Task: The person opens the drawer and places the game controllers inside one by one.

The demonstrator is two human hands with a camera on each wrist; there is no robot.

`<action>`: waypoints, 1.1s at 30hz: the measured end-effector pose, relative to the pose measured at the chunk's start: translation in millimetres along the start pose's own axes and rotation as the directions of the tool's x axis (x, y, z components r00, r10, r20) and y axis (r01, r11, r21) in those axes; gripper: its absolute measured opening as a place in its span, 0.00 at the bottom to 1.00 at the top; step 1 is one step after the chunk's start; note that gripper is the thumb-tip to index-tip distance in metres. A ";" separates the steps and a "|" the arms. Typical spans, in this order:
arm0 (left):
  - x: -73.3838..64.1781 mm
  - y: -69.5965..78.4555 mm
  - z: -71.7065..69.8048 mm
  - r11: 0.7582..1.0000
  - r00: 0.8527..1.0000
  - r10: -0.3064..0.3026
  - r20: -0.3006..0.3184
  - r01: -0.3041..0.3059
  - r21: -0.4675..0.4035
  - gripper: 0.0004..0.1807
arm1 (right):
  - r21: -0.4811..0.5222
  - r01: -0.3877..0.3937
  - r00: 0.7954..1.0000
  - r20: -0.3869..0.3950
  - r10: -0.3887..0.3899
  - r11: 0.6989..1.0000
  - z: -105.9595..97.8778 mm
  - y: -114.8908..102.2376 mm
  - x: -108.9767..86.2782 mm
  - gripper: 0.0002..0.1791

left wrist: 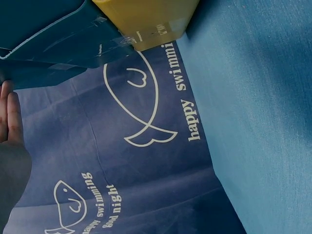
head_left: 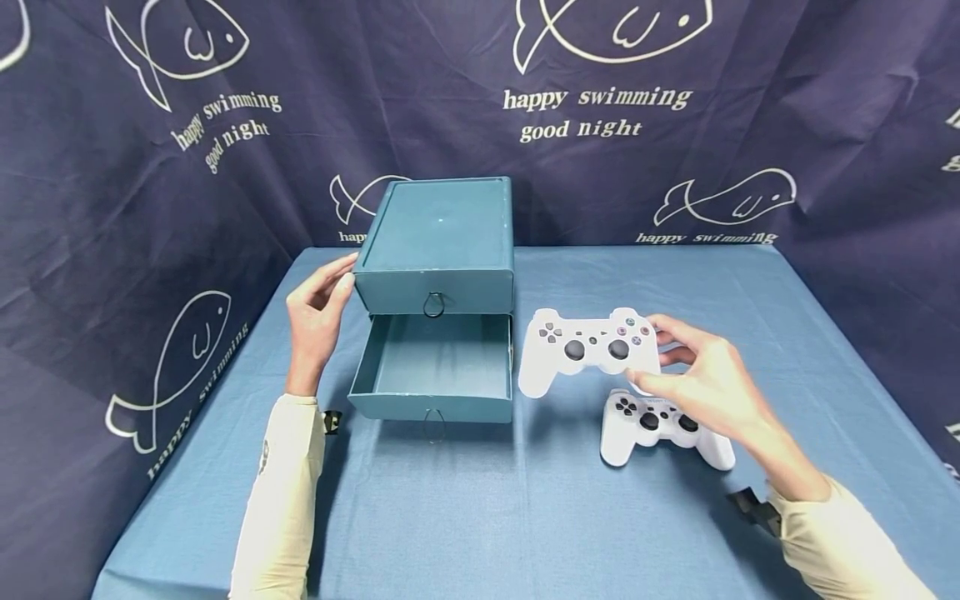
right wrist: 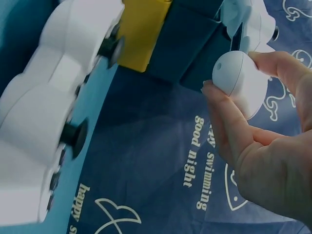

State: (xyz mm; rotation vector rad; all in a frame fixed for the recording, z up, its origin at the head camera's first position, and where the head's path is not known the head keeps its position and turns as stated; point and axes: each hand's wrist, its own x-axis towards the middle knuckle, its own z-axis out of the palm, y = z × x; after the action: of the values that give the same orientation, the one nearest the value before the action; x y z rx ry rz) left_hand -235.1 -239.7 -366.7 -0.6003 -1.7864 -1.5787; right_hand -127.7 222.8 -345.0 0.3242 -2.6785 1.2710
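Thumb and fingers of my right hand (head_left: pixel 708 379) clamp one handle of a white game controller (head_left: pixel 596 328), the thumb on one side and the fingers on the other. I hold it up off the blue tablecloth (head_left: pixel 450 517), its buttons and two dark sticks (head_left: pixel 574 350) facing me. It is just to the right of the pulled-out lower drawer (head_left: pixel 431 408), outside it. Below and slightly right of it, a second white controller (head_left: pixel 667 427) lies on the cloth, face up, partly behind my hand in the head view.

On the other side, my left hand (head_left: pixel 318 310) has its fingers and thumb apart and touches the left side of the blue-green drawer cabinet (head_left: pixel 442 217), near the front of the upper drawer (head_left: pixel 397 292). That upper drawer is closed, with a small dark ring pull (head_left: pixel 434 316) on its front. Both wrist views show a yellow piece (left wrist: pixel 151 22) against the blue-green sides.

Cream sleeves (head_left: pixel 288 483) cover my forearms. Behind the table, a dark blue curtain (head_left: pixel 420 92) carries white fish outlines and the words "happy swimming" and "good night".
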 end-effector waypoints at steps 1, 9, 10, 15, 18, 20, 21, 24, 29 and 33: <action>0.0 0.1 -0.1 1.000 1.000 0.000 0.000 0.000 0.001 0.16 | 0.001 -0.004 1.000 0.004 0.003 1.000 1.0 -2.0 0.5 0.35; 0.0 1.0 -0.4 1.000 1.000 -0.007 -0.004 0.007 0.005 0.16 | 0.023 0.001 1.000 0.021 -0.001 1.000 11.2 -16.9 3.8 0.34; 0.1 1.0 -0.3 1.000 1.000 -0.008 -0.004 0.008 0.005 0.16 | 0.027 0.003 1.000 0.023 -0.004 1.000 12.5 -18.7 4.0 0.33; -0.1 0.5 -0.4 1.000 1.000 -0.010 0.000 0.010 0.004 0.16 | 0.051 0.004 0.999 0.034 -0.006 0.999 17.5 -27.9 5.4 0.33; 0.0 0.9 -0.2 1.000 1.000 -0.006 -0.002 0.006 0.003 0.16 | 0.072 0.009 0.999 0.041 -0.012 0.997 20.2 -33.4 7.1 0.32; 0.2 1.6 -0.3 1.000 1.000 0.000 -0.002 0.000 0.004 0.16 | 0.091 0.020 0.999 0.048 -0.024 0.996 22.1 -37.3 8.9 0.32; 0.3 1.7 -0.3 1.000 1.000 0.000 -0.004 0.000 0.002 0.16 | 0.102 0.023 0.998 0.051 -0.029 0.995 23.2 -39.0 9.8 0.32; 0.5 0.9 -0.4 1.000 1.000 0.000 -0.004 0.000 0.000 0.16 | 0.125 0.031 0.997 0.065 -0.039 0.992 27.1 -43.4 13.3 0.31; 0.8 -0.3 -0.7 1.000 1.000 -0.006 0.001 0.006 -0.003 0.16 | 0.147 0.032 0.996 0.074 -0.043 0.989 34.1 -49.1 18.8 0.31; 0.9 -0.7 -1.2 1.000 1.000 -0.008 0.002 0.008 -0.001 0.16 | 0.155 0.028 0.996 0.079 -0.040 0.988 38.7 -53.6 22.1 0.31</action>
State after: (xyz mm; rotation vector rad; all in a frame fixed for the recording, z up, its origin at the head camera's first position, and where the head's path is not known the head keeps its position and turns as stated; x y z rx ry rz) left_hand -235.9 -241.1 -366.5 -0.5955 -1.7917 -1.5846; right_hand -136.9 157.0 -324.2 0.4489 -2.6336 1.4888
